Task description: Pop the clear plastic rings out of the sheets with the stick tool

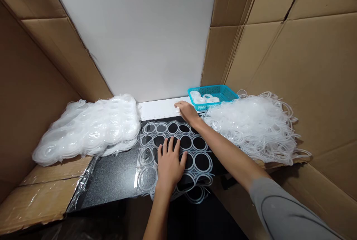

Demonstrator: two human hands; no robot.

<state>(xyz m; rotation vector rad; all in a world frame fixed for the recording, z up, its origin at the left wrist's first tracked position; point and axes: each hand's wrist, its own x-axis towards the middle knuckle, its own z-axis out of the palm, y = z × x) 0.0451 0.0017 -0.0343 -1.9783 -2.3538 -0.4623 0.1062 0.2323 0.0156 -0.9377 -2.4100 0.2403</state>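
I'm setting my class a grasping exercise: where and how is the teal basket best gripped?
The teal basket is probably best held by its left rim, approached from the left over the white strip. That raised edge looks exposed, while the translucent heap crowds the front right. The white rings lie toward the left end, so gripping there should keep the hold near their weight.
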